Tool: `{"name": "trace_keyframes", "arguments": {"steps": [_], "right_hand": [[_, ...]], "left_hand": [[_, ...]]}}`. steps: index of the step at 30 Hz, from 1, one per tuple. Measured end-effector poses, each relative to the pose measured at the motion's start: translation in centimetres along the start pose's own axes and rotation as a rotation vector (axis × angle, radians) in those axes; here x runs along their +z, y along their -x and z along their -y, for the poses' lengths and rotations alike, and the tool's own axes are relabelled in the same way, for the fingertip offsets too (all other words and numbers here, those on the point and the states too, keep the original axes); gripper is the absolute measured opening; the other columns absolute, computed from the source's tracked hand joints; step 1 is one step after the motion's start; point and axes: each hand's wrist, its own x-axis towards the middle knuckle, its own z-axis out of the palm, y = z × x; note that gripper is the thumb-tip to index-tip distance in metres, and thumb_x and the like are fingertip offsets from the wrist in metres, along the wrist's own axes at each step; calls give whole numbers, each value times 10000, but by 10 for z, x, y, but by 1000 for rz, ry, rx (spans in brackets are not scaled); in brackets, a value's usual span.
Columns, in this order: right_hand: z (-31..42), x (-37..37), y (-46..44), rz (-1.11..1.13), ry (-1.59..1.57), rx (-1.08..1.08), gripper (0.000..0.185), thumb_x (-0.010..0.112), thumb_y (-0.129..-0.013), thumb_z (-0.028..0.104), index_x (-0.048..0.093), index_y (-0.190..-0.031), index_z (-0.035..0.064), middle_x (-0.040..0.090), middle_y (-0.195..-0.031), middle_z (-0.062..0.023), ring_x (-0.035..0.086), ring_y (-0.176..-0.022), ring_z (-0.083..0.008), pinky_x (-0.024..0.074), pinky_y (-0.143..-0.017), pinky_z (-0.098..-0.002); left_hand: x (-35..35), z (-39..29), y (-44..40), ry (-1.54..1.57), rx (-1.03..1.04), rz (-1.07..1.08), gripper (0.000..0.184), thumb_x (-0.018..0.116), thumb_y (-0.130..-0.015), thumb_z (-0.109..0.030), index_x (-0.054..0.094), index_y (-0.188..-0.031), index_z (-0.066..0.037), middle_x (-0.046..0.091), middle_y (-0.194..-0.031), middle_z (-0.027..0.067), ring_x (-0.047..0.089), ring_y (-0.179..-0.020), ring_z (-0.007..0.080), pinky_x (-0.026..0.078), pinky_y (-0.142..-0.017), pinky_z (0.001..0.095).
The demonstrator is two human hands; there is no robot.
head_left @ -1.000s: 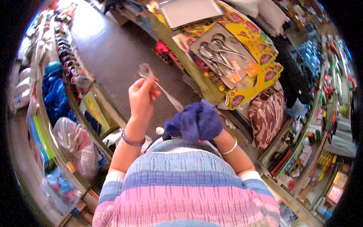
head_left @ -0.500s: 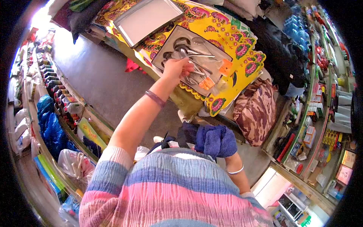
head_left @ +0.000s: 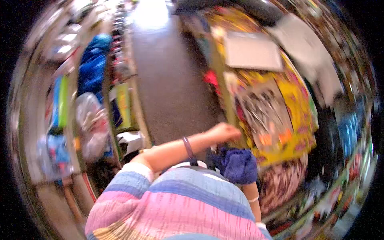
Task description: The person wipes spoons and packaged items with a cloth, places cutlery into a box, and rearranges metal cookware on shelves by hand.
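Observation:
My left hand (head_left: 224,132), with a purple bangle on its wrist, is beside the near edge of the yellow table. Its fingers seem bent but are smeared by motion, and I see nothing in them. A dark blue towel (head_left: 239,165) covers my right hand, which bears a white bangle. The towel is bunched there and hides the fingers. Beyond my left hand, a shallow tray (head_left: 250,105) lies on the table with several blurred metal kitchen utensils (head_left: 266,106) and orange tags (head_left: 276,138) in it.
A flowered yellow tablecloth (head_left: 302,120) covers the table. A white-faced metal tray or lid (head_left: 253,51) lies at its far end. A camouflage-patterned bundle (head_left: 282,186) is near the right side. Shelves hold bottles, bags and a blue plastic bundle (head_left: 94,66) left of the grey floor (head_left: 176,76).
My left hand has drawn back from the utensils in the tray toward my body. The view has turned left, so the table appears further right. The blue towel stays on my right hand.

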Motion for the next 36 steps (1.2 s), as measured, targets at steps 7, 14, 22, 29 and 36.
{"name": "trace_keyframes", "arguments": {"steps": [7,14,22,29,36], "right_hand": [[-30,139,-57,213,1083,-415,202,541,-795,244,582,-863,58,601,-849,-80,567,-812,-239,456,-753,-359],[-119,232,-121,1121,2170,-976,148,594,-639,259,585,-669,114,581,-690,-125,576,-686,-316,447,-619,-410],[-137,389,-115,1857,1608,0,221,671,-657,72,634,-875,82,636,-803,-152,619,-714,-247,487,-635,-304],[-211,377,-149,1272,1038,65,805,741,-712,309,324,-1353,59,410,-1327,-138,418,-1215,-251,393,-956,-384],[-281,386,-189,1553,1261,-369,456,702,-687,113,538,-1097,-3,471,-1234,-205,506,-1092,-340,426,-892,-370]], "left_hand": [[-47,105,81,878,-60,-4,633,397,-860,-600,468,-1272,-124,515,-1255,78,515,-1113,214,420,-920,438],[-100,53,233,1630,560,-104,530,445,-888,-480,424,-1306,-155,468,-1308,64,453,-1185,223,304,-1038,417],[-122,101,337,1387,484,-791,275,577,-854,-257,567,-1011,-30,642,-893,89,629,-733,193,529,-687,350],[-148,163,379,1429,1079,-762,414,416,-915,-298,473,-1220,-25,519,-1209,127,507,-1092,230,374,-974,391],[-183,128,424,1564,1080,-1019,329,481,-905,-309,514,-1167,-113,610,-1051,30,601,-933,133,502,-822,319]]}}
